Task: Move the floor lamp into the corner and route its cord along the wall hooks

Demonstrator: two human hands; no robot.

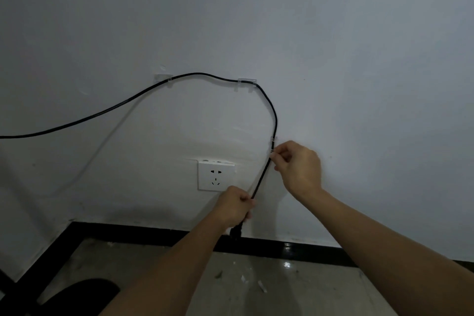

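A black cord [205, 74] runs in from the left edge, over a clear wall hook [164, 79], across to a second clear hook [246, 81], then curves down the white wall. Lower on the wall a third small clear hook [273, 141] holds the cord. My right hand [300, 167] pinches the cord right at that hook. My left hand [234, 206] is closed around the cord lower down, and the black plug [235, 233] hangs just below its fist. The lamp itself is out of view.
A white wall socket [216, 175] sits left of the cord, just above my left hand. A black skirting board [282, 247] runs along the wall's foot. The grey floor [256, 285] has bits of debris. A dark rounded object [82, 292] lies at bottom left.
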